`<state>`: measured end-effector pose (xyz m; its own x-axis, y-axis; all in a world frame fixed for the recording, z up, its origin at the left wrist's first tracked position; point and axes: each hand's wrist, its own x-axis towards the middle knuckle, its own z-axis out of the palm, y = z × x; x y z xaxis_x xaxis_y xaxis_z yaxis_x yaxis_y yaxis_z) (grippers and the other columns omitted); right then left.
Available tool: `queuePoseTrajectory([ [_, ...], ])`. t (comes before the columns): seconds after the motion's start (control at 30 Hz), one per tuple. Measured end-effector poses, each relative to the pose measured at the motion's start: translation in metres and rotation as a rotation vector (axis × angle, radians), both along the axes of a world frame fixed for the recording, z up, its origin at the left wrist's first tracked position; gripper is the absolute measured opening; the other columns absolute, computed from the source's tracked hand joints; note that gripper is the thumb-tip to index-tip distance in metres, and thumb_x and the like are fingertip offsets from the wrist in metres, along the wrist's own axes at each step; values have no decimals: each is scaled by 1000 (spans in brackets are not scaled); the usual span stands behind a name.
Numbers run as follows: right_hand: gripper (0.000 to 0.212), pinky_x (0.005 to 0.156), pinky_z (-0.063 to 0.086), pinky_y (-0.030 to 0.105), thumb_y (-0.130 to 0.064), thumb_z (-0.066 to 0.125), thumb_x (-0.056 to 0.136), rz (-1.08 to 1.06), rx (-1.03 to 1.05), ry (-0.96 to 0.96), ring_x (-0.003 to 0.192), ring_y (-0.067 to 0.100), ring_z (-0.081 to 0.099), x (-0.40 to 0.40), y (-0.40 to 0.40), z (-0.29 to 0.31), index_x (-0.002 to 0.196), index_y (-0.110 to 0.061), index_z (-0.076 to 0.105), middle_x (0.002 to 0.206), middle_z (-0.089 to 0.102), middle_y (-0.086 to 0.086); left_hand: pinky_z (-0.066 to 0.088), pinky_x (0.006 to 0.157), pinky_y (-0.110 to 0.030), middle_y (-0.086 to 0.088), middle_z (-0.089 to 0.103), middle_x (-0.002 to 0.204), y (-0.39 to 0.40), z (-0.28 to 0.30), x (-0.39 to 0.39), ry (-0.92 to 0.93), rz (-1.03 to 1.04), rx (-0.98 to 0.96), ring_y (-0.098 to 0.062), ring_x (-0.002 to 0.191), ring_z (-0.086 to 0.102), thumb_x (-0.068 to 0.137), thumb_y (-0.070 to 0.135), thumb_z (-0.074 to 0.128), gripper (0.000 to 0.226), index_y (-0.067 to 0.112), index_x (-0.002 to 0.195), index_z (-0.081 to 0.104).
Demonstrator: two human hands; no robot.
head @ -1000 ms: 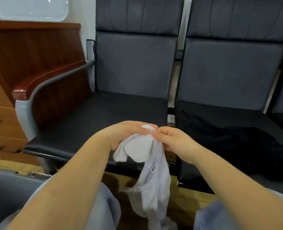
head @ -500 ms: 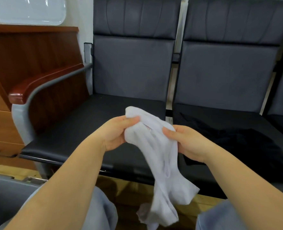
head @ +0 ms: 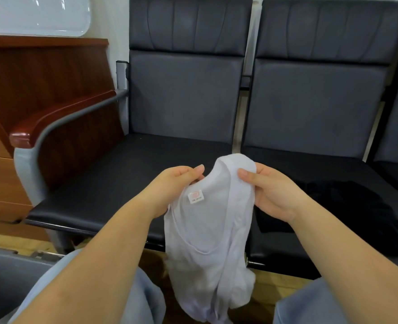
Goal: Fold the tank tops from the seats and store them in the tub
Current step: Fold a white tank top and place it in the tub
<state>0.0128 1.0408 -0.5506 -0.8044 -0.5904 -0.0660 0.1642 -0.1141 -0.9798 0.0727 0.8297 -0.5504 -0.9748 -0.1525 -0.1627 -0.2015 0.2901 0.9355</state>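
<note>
We hold a thin white cotton tank top (head: 207,232) up in front of the dark padded left seat (head: 114,181), its body hanging down between our knees. Our left hand (head: 170,190) pinches the fabric at the neckline, thumb and fingers curled onto the edge beside the small pink-and-white label (head: 195,197). Our right hand (head: 272,192) grips the bunched strap end, fingers wrapped round it. We judge this the opening-out step: the garment is not yet flat or folded. Next we need to find both shoulder straps, spread them apart, and lay the top flat on that seat. A crumpled black garment (head: 347,213) waits to the right of that seat, and the grey plastic tub (head: 8,272) sits below its left front corner.
</note>
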Motion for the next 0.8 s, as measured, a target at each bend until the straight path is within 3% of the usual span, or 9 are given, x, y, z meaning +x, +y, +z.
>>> queuePoseTrajectory([
  [0.1,41,80,55,32,-25,65,77,-54,-11,6,103,25,67,2,4,5,114,-8,65,113,70,11,52,82,-26,12,73,95,-8,-2,2,-7,-33,-41,-7,89,69,89,48,59,23,32,97,73],
  [0.2,42,79,54,32,-27,66,74,-155,-25,14,102,23,68,2,9,10,113,-11,66,110,71,8,45,92,-30,19,67,103,-17,-4,3,-9,-32,-184,-4,100,60,86,48,62,15,40,97,70],
  [0.3,40,78,53,34,-27,65,79,-228,-15,38,102,24,67,0,16,13,116,-10,64,111,70,8,45,81,-27,14,67,96,-23,-5,5,-20,7,-289,-5,94,60,83,52,64,21,34,89,72],
  [0.37,27,76,54,33,-25,60,89,-258,-2,67,99,23,67,-1,20,15,110,-9,64,108,71,8,46,72,-25,6,68,87,-27,-6,7,-37,33,-373,-10,87,62,83,53,64,29,25,83,72],
  [0.47,17,78,55,34,-24,57,92,-286,0,94,94,20,68,-2,26,18,100,-10,63,101,71,6,49,73,-27,-2,66,82,-32,-6,11,-12,63,-431,-16,82,63,84,52,62,36,17,79,71],
  [0.63,13,78,54,34,-23,57,93,-326,21,114,92,20,67,-3,33,19,96,-11,61,98,70,6,46,66,-25,-5,65,80,-40,-5,18,-43,-20,-499,-17,75,61,81,41,71,27,14,80,69],
  [0.8,13,76,55,31,-21,56,94,-350,95,144,89,19,68,-3,37,21,97,-9,61,97,71,5,41,63,-22,0,63,81,-47,-4,25,-53,-4,-551,-13,76,59,89,37,63,17,21,82,66],
])
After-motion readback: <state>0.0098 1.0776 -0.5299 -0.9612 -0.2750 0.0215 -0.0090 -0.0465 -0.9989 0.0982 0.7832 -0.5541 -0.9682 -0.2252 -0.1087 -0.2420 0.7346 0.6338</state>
